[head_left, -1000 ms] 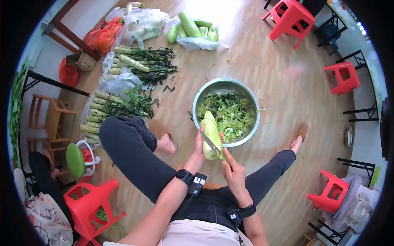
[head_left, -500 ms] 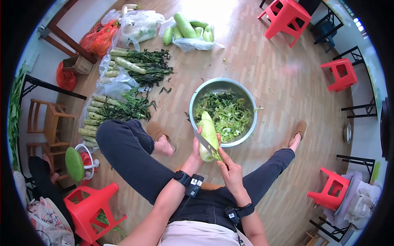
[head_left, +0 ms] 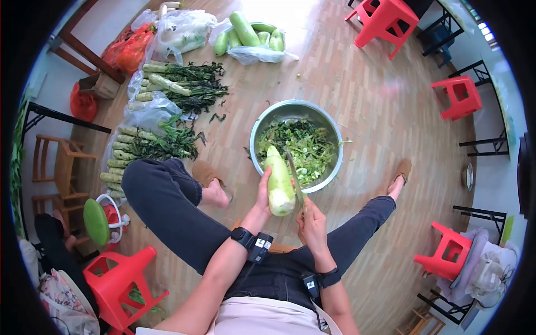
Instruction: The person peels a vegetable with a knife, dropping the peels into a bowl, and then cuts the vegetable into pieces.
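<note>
A pale green gourd (head_left: 278, 187) is held upright-tilted in my left hand (head_left: 264, 194), its narrow end over the near rim of a metal basin (head_left: 336, 124). Its thick lower end shows a whitish peeled patch. My right hand (head_left: 313, 226) is closed round the handle of a knife (head_left: 295, 177). The blade points away from me, just right of the gourd. Chopped green leaves and pale pieces (head_left: 301, 146) lie in the basin.
Leafy stalks (head_left: 139, 145) lie on plastic at the left, with more stalks (head_left: 173, 84) behind. Whole gourds (head_left: 245, 33) sit in a bag at the back. Red stools (head_left: 385, 25) (head_left: 123, 282) stand around. My legs flank the basin.
The knife has moved off the gourd's face to its right side, its blade now pointing away from me. The gourd has turned slightly in my left hand. The whole view has shifted a little.
</note>
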The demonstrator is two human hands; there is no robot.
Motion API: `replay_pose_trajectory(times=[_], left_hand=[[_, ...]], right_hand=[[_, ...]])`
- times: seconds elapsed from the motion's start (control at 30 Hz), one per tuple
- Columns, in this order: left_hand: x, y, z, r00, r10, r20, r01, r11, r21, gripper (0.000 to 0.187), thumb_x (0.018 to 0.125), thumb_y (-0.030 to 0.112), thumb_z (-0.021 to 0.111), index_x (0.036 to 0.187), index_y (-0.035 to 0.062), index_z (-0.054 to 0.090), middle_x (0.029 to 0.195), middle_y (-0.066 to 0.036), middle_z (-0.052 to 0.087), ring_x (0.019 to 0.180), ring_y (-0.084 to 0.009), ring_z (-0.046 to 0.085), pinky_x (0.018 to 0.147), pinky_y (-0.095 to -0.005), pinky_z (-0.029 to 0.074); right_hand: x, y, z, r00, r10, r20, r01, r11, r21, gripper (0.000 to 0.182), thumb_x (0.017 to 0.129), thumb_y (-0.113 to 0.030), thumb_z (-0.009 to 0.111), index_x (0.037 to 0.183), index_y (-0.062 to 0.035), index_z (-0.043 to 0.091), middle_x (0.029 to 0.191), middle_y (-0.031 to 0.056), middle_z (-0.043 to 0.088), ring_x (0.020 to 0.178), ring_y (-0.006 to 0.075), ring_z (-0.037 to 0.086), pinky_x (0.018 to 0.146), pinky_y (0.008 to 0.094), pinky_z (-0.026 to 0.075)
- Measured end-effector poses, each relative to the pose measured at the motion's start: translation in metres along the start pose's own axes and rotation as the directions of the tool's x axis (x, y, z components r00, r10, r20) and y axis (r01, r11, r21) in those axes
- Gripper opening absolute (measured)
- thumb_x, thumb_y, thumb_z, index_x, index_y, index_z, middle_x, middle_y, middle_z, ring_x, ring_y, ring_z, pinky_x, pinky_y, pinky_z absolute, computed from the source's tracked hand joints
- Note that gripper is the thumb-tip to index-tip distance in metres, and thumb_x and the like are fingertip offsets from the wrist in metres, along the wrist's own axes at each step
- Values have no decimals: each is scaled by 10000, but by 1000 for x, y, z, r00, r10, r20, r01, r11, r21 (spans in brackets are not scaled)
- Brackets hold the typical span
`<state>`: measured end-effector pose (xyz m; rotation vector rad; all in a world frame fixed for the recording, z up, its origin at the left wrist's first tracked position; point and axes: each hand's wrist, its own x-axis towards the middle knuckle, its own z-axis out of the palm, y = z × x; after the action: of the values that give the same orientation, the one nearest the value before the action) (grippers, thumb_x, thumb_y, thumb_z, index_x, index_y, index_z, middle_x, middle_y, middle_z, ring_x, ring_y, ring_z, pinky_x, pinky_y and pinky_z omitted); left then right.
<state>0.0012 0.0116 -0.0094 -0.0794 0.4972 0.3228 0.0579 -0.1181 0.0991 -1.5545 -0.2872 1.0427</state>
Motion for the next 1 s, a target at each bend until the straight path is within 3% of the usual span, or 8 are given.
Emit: replay_pose_trajectory(times=[0.13, 0.2, 0.23, 0.53, 0.77, 0.83, 0.93, 1.0], left_hand=[[-10, 7, 12, 999, -50, -15, 47, 991, -123, 593, 796, 506, 526, 1164, 54, 413, 936, -164, 532, 837, -264, 572, 703, -386, 516], [-11, 9, 19, 1000, -27, -6, 27, 999, -47, 617, 802, 522, 501, 1124, 8, 390, 933, -180, 532, 807, -264, 581, 684, -373, 522], [-11, 9, 20, 1000, -19, 0, 19, 999, -30, 616, 806, 526, 491, 1125, 8, 395, 921, -181, 537, 805, -266, 582, 699, -378, 518], [-7, 7, 9, 988, -152, -24, 151, 988, -22, 603, 787, 492, 550, 1117, 8, 407, 903, -194, 546, 786, -284, 585, 682, -383, 515], [-9, 5, 9, 985, -159, -72, 161, 987, 28, 615, 790, 502, 541, 1128, 8, 403, 899, -190, 549, 790, -281, 585, 678, -376, 513], [-16, 3, 18, 990, -130, -57, 139, 969, 205, 627, 799, 510, 522, 1142, 0, 396, 891, -180, 554, 785, -277, 587, 682, -375, 514], [-22, 1, 32, 991, -123, -50, 130, 972, 194, 635, 807, 519, 503, 1147, -7, 399, 881, -173, 563, 782, -271, 594, 689, -373, 516], [-13, 5, 22, 986, -149, -75, 160, 972, 171, 633, 806, 520, 504, 1144, -6, 409, 878, -168, 569, 782, -266, 600, 687, -374, 520]], right_hand=[[-12, -12, -5, 991, -129, -26, 110, 925, -365, 372, 879, -124, 495, 1249, -99, 469, 579, -35, 453, 516, 28, 405, 466, 192, 345], [-13, -9, -10, 989, -114, 96, 149, 796, -587, 420, 829, -209, 577, 1239, -224, 486, 556, 58, 511, 474, 134, 462, 497, 255, 403], [-13, -8, -10, 984, -149, 96, 176, 762, -623, 429, 806, -251, 600, 1222, -262, 497, 594, 95, 549, 481, 194, 515, 498, 295, 425], [-11, -22, -15, 928, -267, 261, 364, 484, -796, 401, 804, -348, 574, 1194, -271, 520, 651, 59, 601, 529, 215, 579, 493, 315, 455], [-5, -17, -7, 922, -311, 231, 356, 447, -820, 390, 806, -336, 577, 1185, -259, 530, 638, 66, 593, 515, 212, 570, 492, 313, 449], [1, -9, -7, 952, -282, 123, 275, 600, -751, 376, 814, -307, 578, 1183, -246, 534, 611, 85, 573, 500, 215, 559, 494, 316, 440], [2, -7, -11, 986, -143, 83, 164, 782, -601, 369, 818, -285, 577, 1182, -244, 535, 585, 101, 554, 491, 221, 551, 499, 323, 435], [-6, -9, -14, 986, -132, 103, 167, 778, -606, 372, 819, -286, 576, 1187, -250, 530, 581, 103, 553, 492, 224, 552, 501, 323, 436]])
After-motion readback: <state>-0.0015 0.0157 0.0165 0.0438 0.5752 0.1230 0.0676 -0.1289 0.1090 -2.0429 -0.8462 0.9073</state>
